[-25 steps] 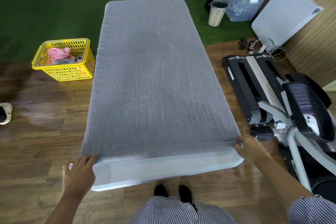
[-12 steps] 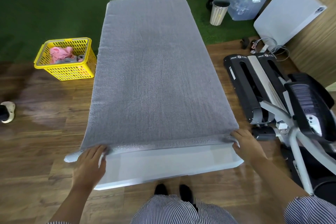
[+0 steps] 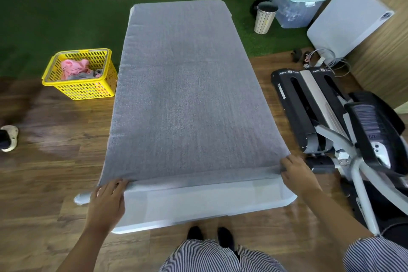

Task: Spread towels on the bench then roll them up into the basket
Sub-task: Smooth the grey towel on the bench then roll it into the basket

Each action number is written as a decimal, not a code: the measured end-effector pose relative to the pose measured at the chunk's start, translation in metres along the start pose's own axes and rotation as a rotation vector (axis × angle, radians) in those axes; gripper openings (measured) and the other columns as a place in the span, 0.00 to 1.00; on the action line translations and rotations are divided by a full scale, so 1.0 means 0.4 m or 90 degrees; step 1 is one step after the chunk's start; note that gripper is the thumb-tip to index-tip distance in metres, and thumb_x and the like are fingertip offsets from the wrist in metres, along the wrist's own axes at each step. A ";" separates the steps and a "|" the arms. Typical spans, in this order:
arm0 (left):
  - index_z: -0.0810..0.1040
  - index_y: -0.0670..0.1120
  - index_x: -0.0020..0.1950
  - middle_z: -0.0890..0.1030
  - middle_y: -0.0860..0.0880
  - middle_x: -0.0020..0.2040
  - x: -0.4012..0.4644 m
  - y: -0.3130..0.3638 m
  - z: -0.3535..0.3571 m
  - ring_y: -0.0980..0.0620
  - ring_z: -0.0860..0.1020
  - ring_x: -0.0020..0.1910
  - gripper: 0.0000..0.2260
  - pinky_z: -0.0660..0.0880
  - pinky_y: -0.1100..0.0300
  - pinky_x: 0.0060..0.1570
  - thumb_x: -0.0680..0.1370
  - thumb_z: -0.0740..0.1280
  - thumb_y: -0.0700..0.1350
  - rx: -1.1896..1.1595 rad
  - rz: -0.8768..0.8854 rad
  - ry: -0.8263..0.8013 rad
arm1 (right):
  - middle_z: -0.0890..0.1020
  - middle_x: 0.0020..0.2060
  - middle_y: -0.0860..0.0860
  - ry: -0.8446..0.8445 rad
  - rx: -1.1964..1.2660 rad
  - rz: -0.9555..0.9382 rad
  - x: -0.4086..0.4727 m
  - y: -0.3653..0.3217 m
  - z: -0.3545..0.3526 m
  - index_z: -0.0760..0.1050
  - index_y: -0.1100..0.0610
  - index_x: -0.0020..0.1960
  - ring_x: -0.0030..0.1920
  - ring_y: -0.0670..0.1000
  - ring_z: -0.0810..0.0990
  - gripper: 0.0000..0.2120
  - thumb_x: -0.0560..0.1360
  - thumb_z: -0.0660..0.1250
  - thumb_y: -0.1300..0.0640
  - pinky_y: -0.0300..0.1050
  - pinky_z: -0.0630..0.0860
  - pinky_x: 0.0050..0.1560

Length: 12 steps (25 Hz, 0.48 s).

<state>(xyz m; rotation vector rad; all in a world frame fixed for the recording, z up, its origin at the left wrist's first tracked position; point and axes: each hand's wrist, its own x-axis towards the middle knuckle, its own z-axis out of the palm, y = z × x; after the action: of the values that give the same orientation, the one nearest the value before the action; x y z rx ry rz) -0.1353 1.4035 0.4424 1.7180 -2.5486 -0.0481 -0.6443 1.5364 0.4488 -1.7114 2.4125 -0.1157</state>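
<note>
A large grey towel lies spread flat along the white bench, covering all but its near end. The towel's near edge is turned over into a thin roll. My left hand presses on the roll at the near left corner. My right hand grips the roll at the near right corner. A yellow basket stands on the floor left of the bench, with pink and grey cloth inside.
An exercise machine crowds the floor right of the bench. A slatted bin, a clear storage box and a white panel stand at the far right. A shoe lies at the left edge.
Both hands have pushed the towel's near edge away from me, folding it over into the start of a roll; more bare bench shows at the near end.
</note>
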 end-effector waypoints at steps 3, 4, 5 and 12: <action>0.81 0.41 0.52 0.82 0.44 0.49 0.014 0.034 -0.006 0.42 0.81 0.46 0.19 0.73 0.43 0.48 0.71 0.53 0.39 -0.025 -0.008 0.032 | 0.79 0.39 0.53 0.019 0.019 -0.016 -0.004 -0.010 0.011 0.78 0.61 0.43 0.40 0.57 0.77 0.17 0.59 0.66 0.78 0.50 0.77 0.38; 0.81 0.41 0.52 0.82 0.44 0.49 0.014 0.039 -0.004 0.42 0.81 0.46 0.19 0.74 0.44 0.47 0.72 0.53 0.40 -0.037 -0.001 0.032 | 0.80 0.40 0.53 0.009 0.032 -0.012 -0.012 -0.015 0.008 0.79 0.61 0.44 0.42 0.57 0.78 0.17 0.61 0.66 0.77 0.50 0.78 0.39; 0.81 0.40 0.52 0.82 0.44 0.50 0.012 0.042 -0.003 0.42 0.81 0.47 0.19 0.75 0.44 0.47 0.72 0.53 0.42 -0.044 0.003 0.023 | 0.80 0.42 0.52 0.001 0.047 -0.008 -0.016 -0.014 0.010 0.79 0.60 0.46 0.45 0.56 0.78 0.15 0.63 0.66 0.75 0.49 0.78 0.40; 0.80 0.42 0.58 0.82 0.44 0.54 0.038 0.027 0.019 0.40 0.80 0.51 0.20 0.76 0.43 0.53 0.77 0.53 0.48 -0.063 -0.028 -0.043 | 0.81 0.48 0.54 -0.022 0.088 0.029 -0.008 -0.021 -0.004 0.80 0.62 0.52 0.51 0.57 0.78 0.10 0.74 0.63 0.66 0.48 0.75 0.50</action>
<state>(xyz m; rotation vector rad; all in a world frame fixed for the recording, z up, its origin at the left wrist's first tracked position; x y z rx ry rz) -0.1513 1.3935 0.4361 1.7654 -2.5073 -0.2330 -0.6359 1.5366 0.4523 -1.5852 2.3561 -0.2391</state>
